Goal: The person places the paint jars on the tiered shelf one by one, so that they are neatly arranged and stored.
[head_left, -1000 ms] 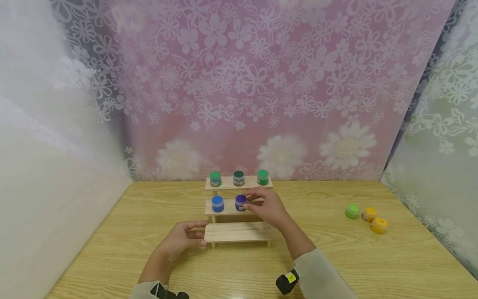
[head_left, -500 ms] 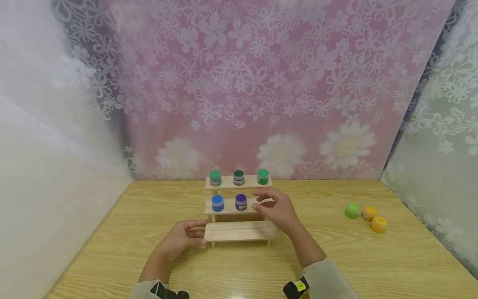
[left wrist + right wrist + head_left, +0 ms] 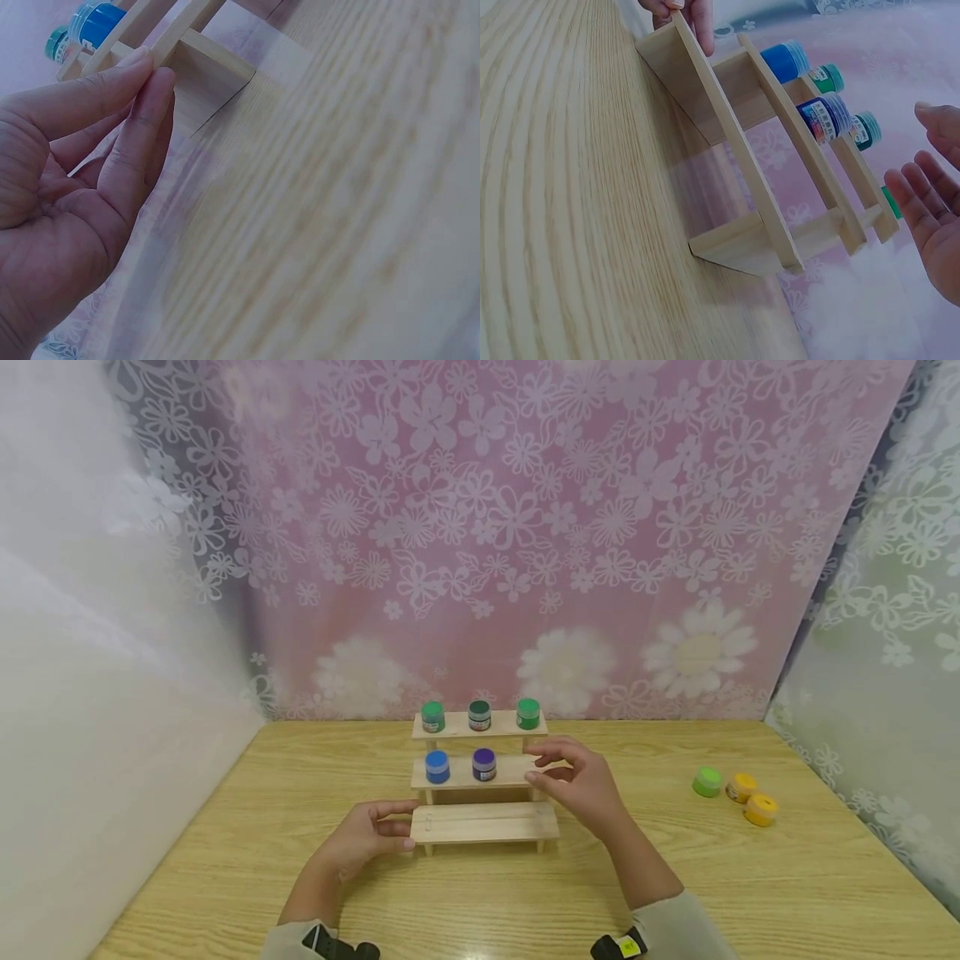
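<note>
A three-tier wooden display stand point(image 3: 480, 823) stands on the table. On its middle tier are a blue paint jar point(image 3: 437, 767) at the left and a purple paint jar point(image 3: 484, 765) at the centre. My left hand point(image 3: 367, 842) pinches the left end of the lowest tier between thumb and fingers, as the left wrist view shows up close. Beside the right end of the middle tier, my right hand point(image 3: 581, 785) has loosely bent fingers with nothing between them. The top tier bears a green jar point(image 3: 432, 717), a dark green jar point(image 3: 479, 716) and another green jar point(image 3: 528, 714).
To the right on the table point(image 3: 645, 868) sit a light green jar point(image 3: 707, 782) and two yellow jars, one behind point(image 3: 741, 788) and one in front point(image 3: 761, 811). A pink flowered curtain point(image 3: 480, 568) rises behind the table, with pale sheets at both sides.
My right hand has let go of the purple jar and drawn back to the right, past the end of the middle tier. The left hand stays on the stand.
</note>
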Demonstrator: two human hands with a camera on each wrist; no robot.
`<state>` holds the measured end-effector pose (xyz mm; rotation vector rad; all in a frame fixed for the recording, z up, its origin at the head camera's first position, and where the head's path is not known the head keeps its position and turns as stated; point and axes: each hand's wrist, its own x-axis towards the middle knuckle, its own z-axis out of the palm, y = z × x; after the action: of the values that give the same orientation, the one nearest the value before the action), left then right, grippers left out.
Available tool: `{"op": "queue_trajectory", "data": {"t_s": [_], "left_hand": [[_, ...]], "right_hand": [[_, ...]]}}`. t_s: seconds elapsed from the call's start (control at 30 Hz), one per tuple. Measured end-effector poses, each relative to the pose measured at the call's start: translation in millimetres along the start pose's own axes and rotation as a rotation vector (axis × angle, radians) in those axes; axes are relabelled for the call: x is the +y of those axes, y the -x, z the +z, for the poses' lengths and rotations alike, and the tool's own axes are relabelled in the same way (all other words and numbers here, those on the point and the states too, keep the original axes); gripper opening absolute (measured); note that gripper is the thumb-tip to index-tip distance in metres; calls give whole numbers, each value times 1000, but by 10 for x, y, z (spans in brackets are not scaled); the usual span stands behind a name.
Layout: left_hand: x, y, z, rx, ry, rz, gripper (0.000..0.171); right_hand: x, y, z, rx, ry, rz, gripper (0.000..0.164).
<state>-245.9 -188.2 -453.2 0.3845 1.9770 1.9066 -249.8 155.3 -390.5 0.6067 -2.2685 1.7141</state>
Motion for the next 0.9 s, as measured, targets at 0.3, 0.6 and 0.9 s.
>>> {"op": "queue_trajectory", "data": {"t_s": [0.3, 0.6, 0.9], "left_hand": [[-7, -9, 3, -2, 12, 3, 66], [-1, -14, 8, 7, 4, -3, 67], [-22, -17, 0, -6, 21, 1, 67]], "right_hand": [[5, 79, -139, 19, 1, -17, 32], [-14, 166, -373, -15, 8, -16, 35], [21, 254, -587, -17, 47, -13, 40]]}}
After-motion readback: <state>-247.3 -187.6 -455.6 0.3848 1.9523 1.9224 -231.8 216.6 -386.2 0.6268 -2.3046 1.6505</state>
